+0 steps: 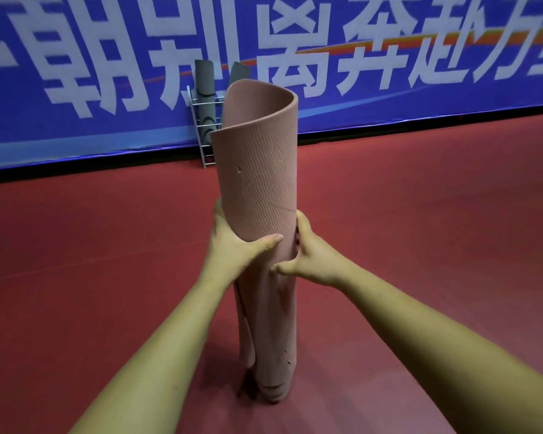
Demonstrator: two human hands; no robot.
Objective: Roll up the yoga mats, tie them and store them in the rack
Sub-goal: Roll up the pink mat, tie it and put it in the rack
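A pink mat (257, 183) stands on end on the red floor (420, 214), rolled into a loose tube right in front of the person. Its bottom end rests on the floor between the two forearms, and its top end rises in front of the rack. The roll is tighter low down and looser at the top, where the outer edge curls open and shows the smooth inner face. The outside has a fine wavy texture, with a small nick on the upper left part and a few more marks near the bottom. The left hand (232, 242) grasps the tube on its left side about halfway up, with the thumb lying across the front and the fingers wrapped out of sight behind. The right hand (314, 255) grasps the right side a little lower, its thumb pressing the front just under the left thumb and its fingers curled round the far side. Both arms are bare and reach forward from the lower corners of the view. Behind the mat, a white wire rack (201, 120) stands on the floor against a blue banner (389, 57) with large white characters. A grey mat (205, 86) stands upright in the rack, and a second grey mat (239, 73) leans beside it, partly hidden by the pink one.
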